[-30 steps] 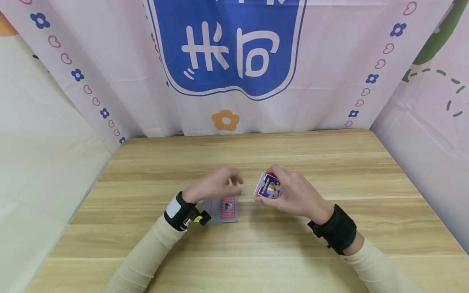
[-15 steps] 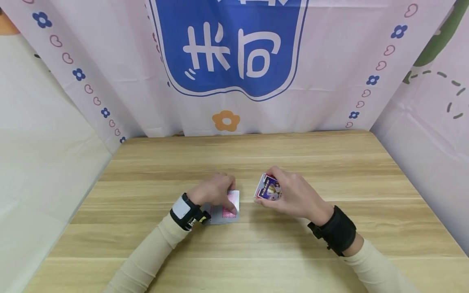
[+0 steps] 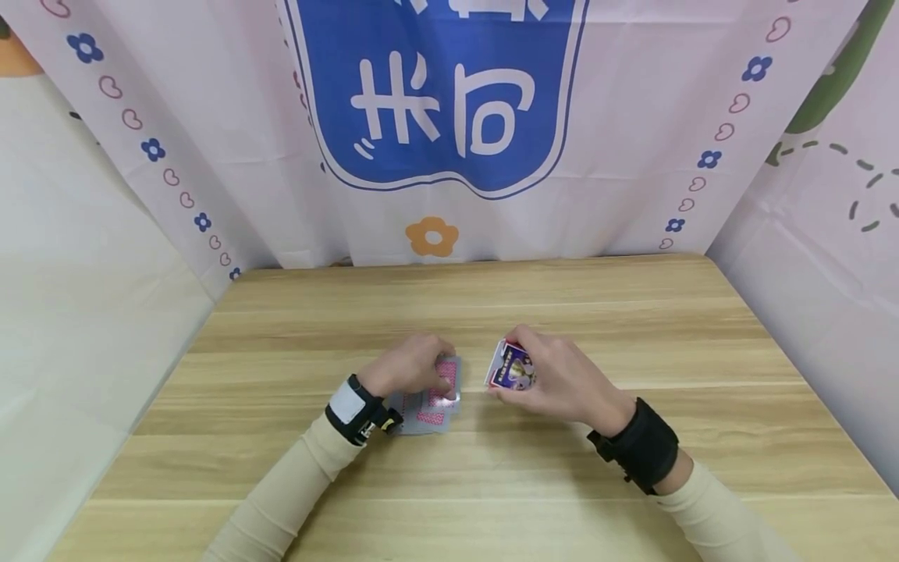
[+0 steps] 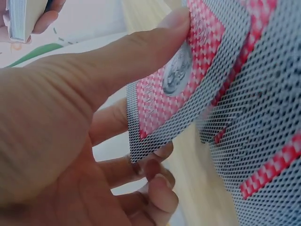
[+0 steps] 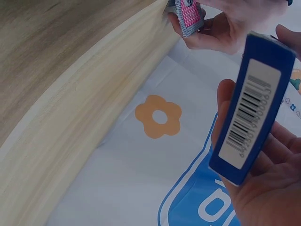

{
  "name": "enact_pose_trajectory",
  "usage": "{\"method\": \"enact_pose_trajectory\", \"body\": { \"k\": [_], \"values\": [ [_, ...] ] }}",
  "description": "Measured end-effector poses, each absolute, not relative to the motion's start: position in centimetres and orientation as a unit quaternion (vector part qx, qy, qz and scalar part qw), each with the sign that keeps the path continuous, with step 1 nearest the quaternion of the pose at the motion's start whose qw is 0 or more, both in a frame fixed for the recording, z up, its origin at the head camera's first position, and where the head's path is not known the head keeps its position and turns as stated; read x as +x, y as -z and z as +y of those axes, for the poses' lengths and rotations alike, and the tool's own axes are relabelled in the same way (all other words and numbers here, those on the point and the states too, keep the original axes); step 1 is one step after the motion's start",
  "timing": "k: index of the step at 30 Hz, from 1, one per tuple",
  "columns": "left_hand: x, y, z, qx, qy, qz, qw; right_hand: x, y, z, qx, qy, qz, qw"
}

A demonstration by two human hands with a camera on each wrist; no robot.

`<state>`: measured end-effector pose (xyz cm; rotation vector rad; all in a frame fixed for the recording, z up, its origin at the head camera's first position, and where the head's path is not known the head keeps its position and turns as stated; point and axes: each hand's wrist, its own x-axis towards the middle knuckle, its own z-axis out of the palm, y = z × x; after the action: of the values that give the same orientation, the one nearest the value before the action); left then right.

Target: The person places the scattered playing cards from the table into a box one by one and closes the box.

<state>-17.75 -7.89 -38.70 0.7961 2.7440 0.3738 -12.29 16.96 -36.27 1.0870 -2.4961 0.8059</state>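
Observation:
My left hand point(image 3: 410, 367) pinches a playing card point(image 4: 197, 70), thumb on its red and grey patterned back and fingers beneath. This card is tilted up over other playing cards point(image 3: 430, 420) that lie face down and overlapping on the table. To the right, my right hand point(image 3: 562, 375) grips a small card box point(image 3: 515, 368) between thumb and fingers, above the table. The box has a purple picture front; in the right wrist view its blue side with a white barcode label point(image 5: 251, 113) faces the camera. In that view the left hand's card point(image 5: 190, 16) shows at the top.
A wood-grain table point(image 3: 492, 499) lies under both hands. Behind it hangs a white cloth point(image 3: 576, 226) with a blue shield and an orange flower point(image 3: 431, 236). White cloth walls stand at left and right.
My left hand has come down onto the cards, taken hold of one and slid it slightly away from me, uncovering another below. The right hand with the card box stays nearly still.

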Motion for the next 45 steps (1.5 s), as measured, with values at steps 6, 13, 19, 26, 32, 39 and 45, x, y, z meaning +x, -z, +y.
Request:
{"method": "enact_pose_trajectory", "body": {
  "k": [6, 13, 19, 26, 32, 39, 45],
  "values": [
    [-17.4, 37.7, -8.1, 0.309, -0.182, 0.926, 0.118, -12.2, 36.4, 16.9, 0.380, -0.282, -0.868, 0.151],
    [-16.7, 34.8, -8.1, 0.322, -0.362, 0.871, 0.075, -12.3, 36.3, 17.0, 0.380, -0.276, -0.869, 0.159],
    [-15.6, 32.9, -7.6, 0.298, -0.453, 0.837, 0.074, -12.4, 36.4, 17.1, 0.381, -0.277, -0.869, 0.150],
    [-15.2, 33.3, -6.9, 0.310, -0.438, 0.842, 0.063, -12.4, 36.4, 16.9, 0.392, -0.286, -0.862, 0.146],
    [-15.0, 33.6, -6.4, 0.311, -0.457, 0.831, 0.056, -12.3, 36.3, 16.8, 0.395, -0.287, -0.860, 0.147],
    [-14.6, 33.8, -5.7, 0.288, -0.479, 0.829, 0.025, -12.3, 36.4, 16.6, 0.392, -0.291, -0.859, 0.153],
    [-14.1, 34.5, -4.8, 0.281, -0.492, 0.824, -0.009, -12.3, 36.5, 16.6, 0.382, -0.300, -0.858, 0.166]
  ]
}}
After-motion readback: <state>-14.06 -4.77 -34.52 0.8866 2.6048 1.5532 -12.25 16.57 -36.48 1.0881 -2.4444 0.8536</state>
